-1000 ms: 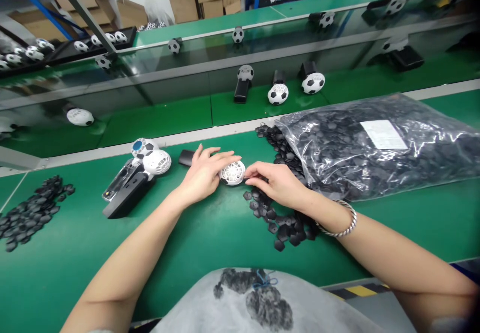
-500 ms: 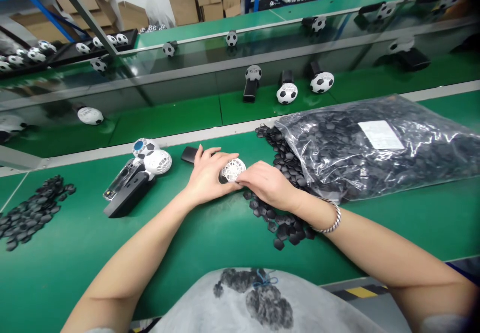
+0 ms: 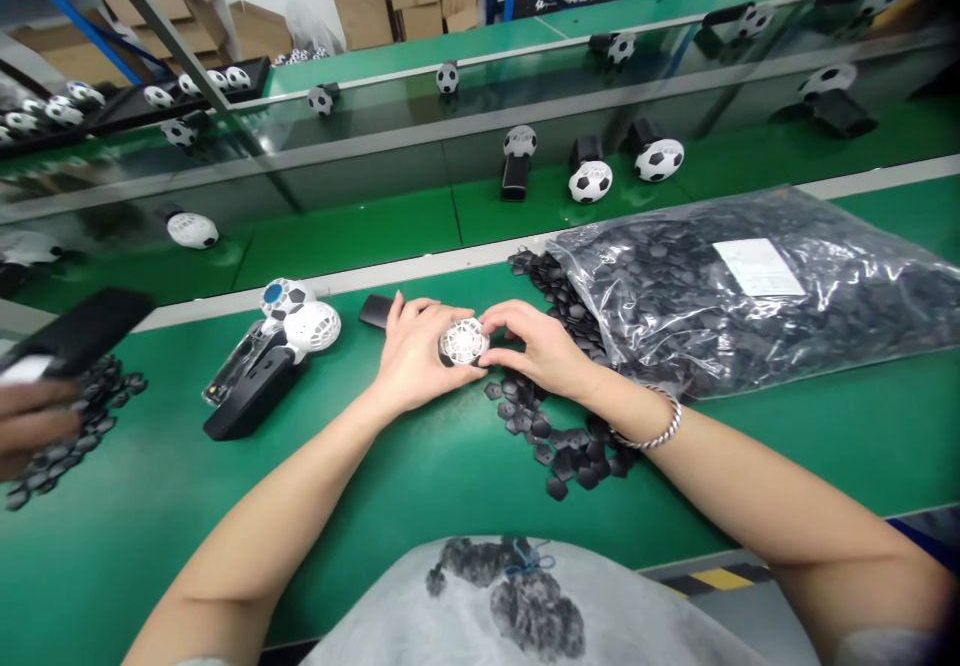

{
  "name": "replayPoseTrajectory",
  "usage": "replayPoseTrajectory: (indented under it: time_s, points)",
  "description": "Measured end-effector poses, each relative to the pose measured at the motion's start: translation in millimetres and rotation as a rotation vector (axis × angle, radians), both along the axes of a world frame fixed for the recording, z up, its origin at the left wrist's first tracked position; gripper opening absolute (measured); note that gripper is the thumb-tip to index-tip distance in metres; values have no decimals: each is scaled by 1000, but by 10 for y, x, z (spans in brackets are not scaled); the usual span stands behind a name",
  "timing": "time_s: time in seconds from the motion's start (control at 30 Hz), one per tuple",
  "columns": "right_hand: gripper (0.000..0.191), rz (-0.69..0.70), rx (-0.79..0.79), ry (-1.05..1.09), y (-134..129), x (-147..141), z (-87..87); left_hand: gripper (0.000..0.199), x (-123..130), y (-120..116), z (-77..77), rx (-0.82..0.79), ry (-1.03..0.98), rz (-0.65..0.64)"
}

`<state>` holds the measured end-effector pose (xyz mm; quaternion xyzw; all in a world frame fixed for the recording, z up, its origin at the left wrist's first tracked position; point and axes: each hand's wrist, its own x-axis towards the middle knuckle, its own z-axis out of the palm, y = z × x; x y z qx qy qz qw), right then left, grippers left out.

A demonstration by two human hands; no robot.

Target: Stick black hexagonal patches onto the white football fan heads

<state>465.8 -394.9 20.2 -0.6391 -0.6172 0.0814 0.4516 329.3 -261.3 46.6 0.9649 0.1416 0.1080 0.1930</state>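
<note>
Ball (image 3: 465,343), white and openwork on top, sits between our 2 hands at the green table (image 3: 420,506), just left of the loose black pieces (image 3: 568,458). Our left hand (image 3: 416,354) cups its left side, thumb and fingers parted around it; our right hand (image 3: 541,351) pinches its right edge, though we cannot tell whether a piece is there too. We seem to be fitting pieces; next calls for a firm left hold and an even push.
</note>
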Motion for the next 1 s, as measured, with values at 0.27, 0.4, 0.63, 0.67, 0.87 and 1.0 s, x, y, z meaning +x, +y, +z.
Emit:
replayPoseTrajectory:
  time_s: [0.27, 0.4, 0.63, 0.67, 0.87, 1.0]
  points:
    - [33, -8, -7, -82, 17, 2, 12, 64, -13, -1, 6, 12, 20, -40]
    - [33, 0, 4, -87, 10, -3, -3, 64, -15, 20, 15, 12, 42, -58]
    - [27, 9, -19, 6, 0, 9, 20, 62, -6, -1, -27, 55, -25, -53]
    - [24, 9, -19, 18, -2, 10, 27, 59, -7, -1, -30, 56, -33, -52]
    - [7, 58, 24, -70, -33, 9, 48, 57, -28, 35, -52, 61, -95, -79]
    - [5, 70, -22, -74, -67, -37, 55, 61, -30, 50, -82, 73, -117, -89]
